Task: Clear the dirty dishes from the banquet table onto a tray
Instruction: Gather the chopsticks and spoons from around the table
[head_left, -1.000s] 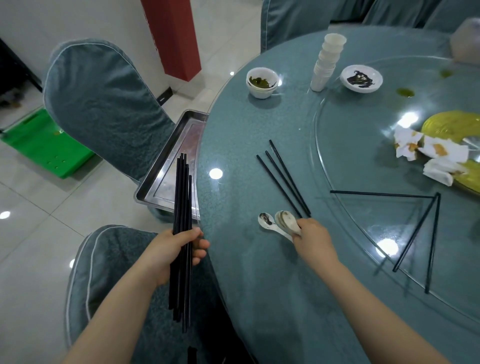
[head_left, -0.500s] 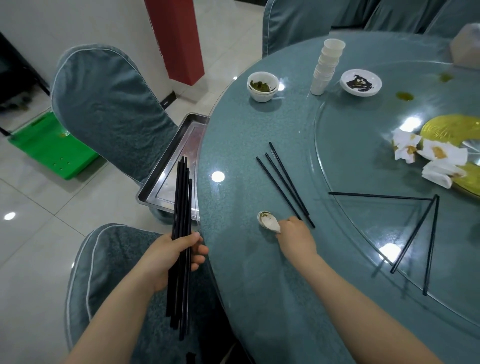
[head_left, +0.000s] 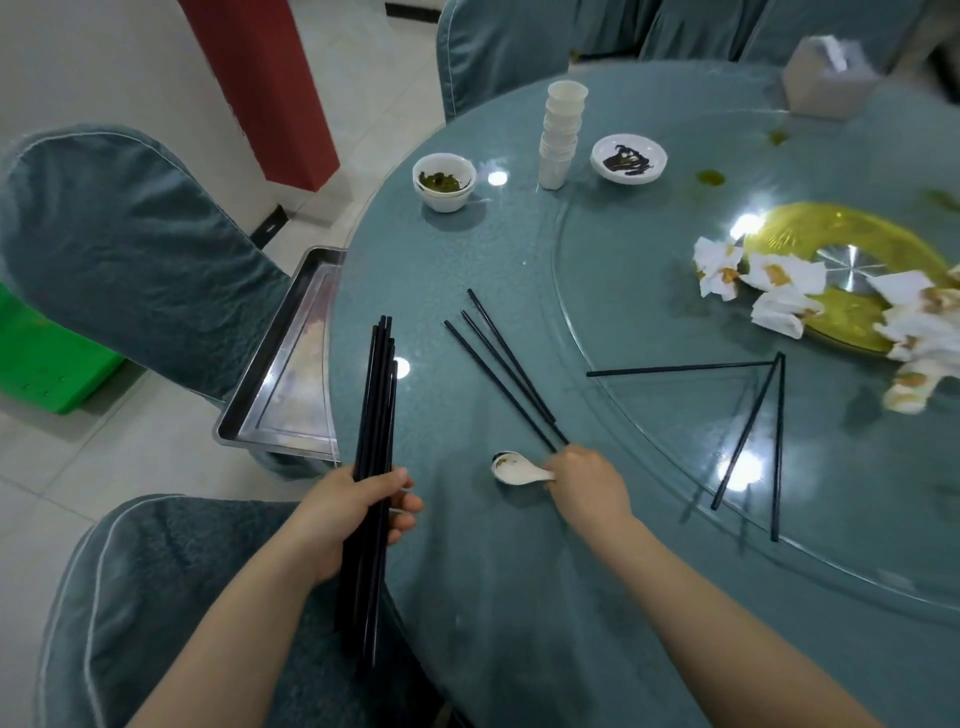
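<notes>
Your left hand (head_left: 345, 512) gripped the bundle of black chopsticks (head_left: 375, 415) upright, probably to keep them together for the metal tray (head_left: 260, 410) past the table edge. Your right hand (head_left: 587, 486) pinched the white spoon (head_left: 514, 470) handle beside three loose chopsticks (head_left: 504, 371), spoon bowl on the table (head_left: 467, 270).

Glass turntable (head_left: 675, 441) is gleaming glossy, metal tray (head_left: 291, 374) is looking shiny-scuffed, chair covers (head_left: 130, 260) are showing fuzzy matt cloth, napkins (head_left: 769, 280) are looking crumpled paper.

Black chopsticks (head_left: 375, 415), white spoon (head_left: 517, 470), teal tablecloth (head_left: 519, 597), silver tray (head_left: 291, 374), green crate (head_left: 41, 358)
</notes>
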